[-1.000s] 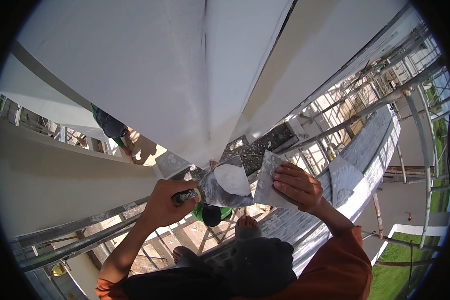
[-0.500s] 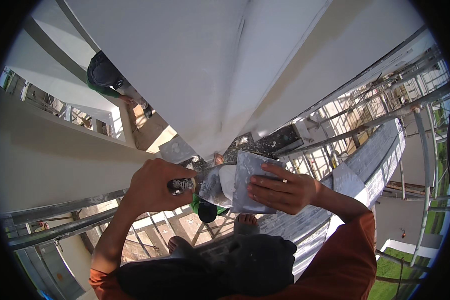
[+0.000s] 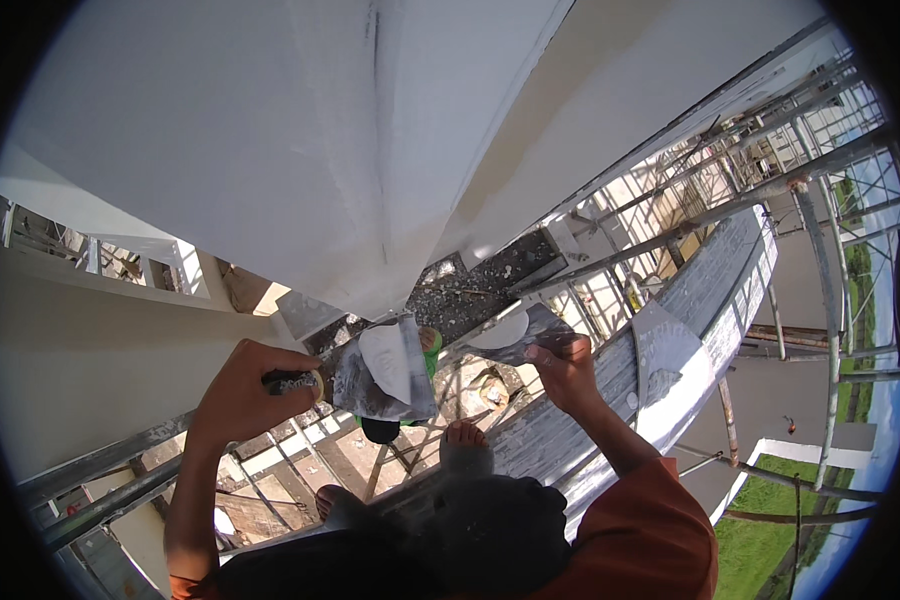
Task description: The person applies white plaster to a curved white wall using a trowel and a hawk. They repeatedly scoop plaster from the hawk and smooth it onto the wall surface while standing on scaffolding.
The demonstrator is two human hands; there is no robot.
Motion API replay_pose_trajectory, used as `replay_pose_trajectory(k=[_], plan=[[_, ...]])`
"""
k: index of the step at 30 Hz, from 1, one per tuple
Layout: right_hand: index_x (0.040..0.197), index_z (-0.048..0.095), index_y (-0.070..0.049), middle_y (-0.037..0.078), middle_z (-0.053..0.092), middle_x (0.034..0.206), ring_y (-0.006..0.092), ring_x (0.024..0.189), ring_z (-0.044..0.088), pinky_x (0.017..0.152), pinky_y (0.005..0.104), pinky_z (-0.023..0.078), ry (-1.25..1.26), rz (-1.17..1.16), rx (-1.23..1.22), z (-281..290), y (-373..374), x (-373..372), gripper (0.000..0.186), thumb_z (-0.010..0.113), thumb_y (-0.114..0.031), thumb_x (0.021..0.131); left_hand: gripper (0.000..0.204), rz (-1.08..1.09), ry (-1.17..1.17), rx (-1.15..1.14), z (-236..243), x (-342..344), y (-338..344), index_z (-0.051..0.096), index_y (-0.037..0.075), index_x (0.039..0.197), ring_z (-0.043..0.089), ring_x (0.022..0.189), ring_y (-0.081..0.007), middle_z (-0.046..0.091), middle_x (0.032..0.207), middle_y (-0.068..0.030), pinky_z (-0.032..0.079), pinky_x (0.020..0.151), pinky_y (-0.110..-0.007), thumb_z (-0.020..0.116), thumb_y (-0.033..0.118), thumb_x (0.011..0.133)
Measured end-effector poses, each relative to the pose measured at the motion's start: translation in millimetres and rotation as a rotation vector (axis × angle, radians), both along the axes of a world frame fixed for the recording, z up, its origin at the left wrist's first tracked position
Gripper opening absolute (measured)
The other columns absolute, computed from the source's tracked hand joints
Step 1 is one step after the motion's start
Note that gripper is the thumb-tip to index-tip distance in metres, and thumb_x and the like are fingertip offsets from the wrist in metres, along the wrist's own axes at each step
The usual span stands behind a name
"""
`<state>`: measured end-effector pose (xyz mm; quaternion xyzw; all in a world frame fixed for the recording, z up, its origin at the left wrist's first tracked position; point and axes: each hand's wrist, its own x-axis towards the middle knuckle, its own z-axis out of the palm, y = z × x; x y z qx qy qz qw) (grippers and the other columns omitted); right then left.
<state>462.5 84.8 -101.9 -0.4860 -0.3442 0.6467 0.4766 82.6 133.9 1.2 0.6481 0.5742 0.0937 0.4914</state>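
In my left hand point(image 3: 255, 395) is the dark handle of a wide putty knife point(image 3: 350, 385). A thick patch of white putty point(image 3: 385, 362) lies on its grey, smeared blade, which is tilted face up. To the right, my right hand point(image 3: 567, 372) pinches a flat, thin putty blade point(image 3: 548, 325) between thumb and fingers. White putty point(image 3: 502, 332) covers the left end of that blade. The two blades are apart. Ahead of them rises a pale wall corner point(image 3: 400, 180) with a dark vertical line and a beige, unevenly coated strip.
My bare feet point(image 3: 463, 437) stand high on scaffolding. A long grey plank point(image 3: 735, 275) curves past on the right, bearing a putty-smeared sheet point(image 3: 670, 365). Metal pipes point(image 3: 660, 245) cross around me. Below the left blade, a person's dark cap point(image 3: 380, 430) and green clothing show.
My right blade has swung from flat in front of the left knife out to the right, now showing putty. The view has shifted; the person at the upper left is out of sight.
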Motion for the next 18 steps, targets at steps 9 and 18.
replay_pose_trajectory(k=[9, 18], plan=[[0.109, 0.06, 0.001, 0.01, 0.064, 0.106, 0.0182, 0.105, 0.06, 0.096, 0.0353, 0.046, 0.179, -0.282, 0.162, 51.4, 56.3, 19.3, 0.02, 0.055, 0.003, 0.089, 0.037, -0.17, -0.127, -0.155, -52.8, 16.8, -11.7, 0.07, 0.001, 0.107, 0.065, 0.075, -0.0152, 0.072, 0.083, -0.0128, 0.051, 0.073, -0.031, 0.074, 0.025, 0.079], [0.115, 0.067, -0.028, -0.005, 0.062, 0.124, 0.0169, 0.12, 0.056, 0.111, 0.0515, 0.039, -1.508, -0.109, 2.057, 191.6, 143.4, -5.8, 0.033, 0.07, -0.023, 0.083, 0.037, -0.166, -0.078, -0.166, -50.5, 20.6, -31.5, 0.07, 0.002, 0.108, 0.067, 0.07, -0.0192, 0.071, 0.08, -0.0153, 0.051, 0.069, -0.031, 0.069, 0.027, 0.08]])
